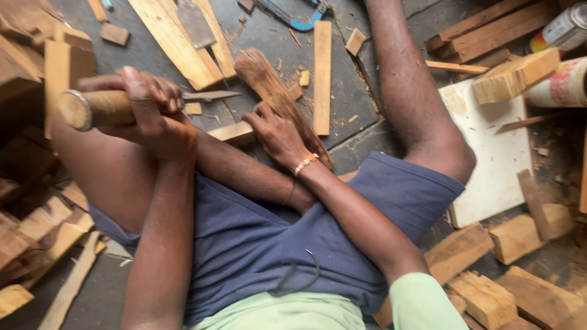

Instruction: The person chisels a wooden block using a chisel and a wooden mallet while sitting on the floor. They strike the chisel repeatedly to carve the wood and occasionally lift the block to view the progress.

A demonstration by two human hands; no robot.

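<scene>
My left hand (147, 110) is closed around the thick wooden handle of a chisel (92, 110). Its metal blade (211, 96) points right over the grey floor. My right hand (278, 134), with a beaded bracelet on the wrist, grips the lower part of a rough wooden club (266, 79) that lies slanted on the floor. A small pale wood block (232, 131) sits between the two hands, just under the blade tip. I am seated on the floor in blue shorts, with my legs spread to either side.
Pale planks (174, 40) and a narrow slat (322, 76) lie ahead, with a blue saw frame (293, 21) beyond them. A white board (495, 165), wood blocks (516, 76) and two cans (565, 30) are on the right. Stacked wood offcuts (30, 226) crowd the left.
</scene>
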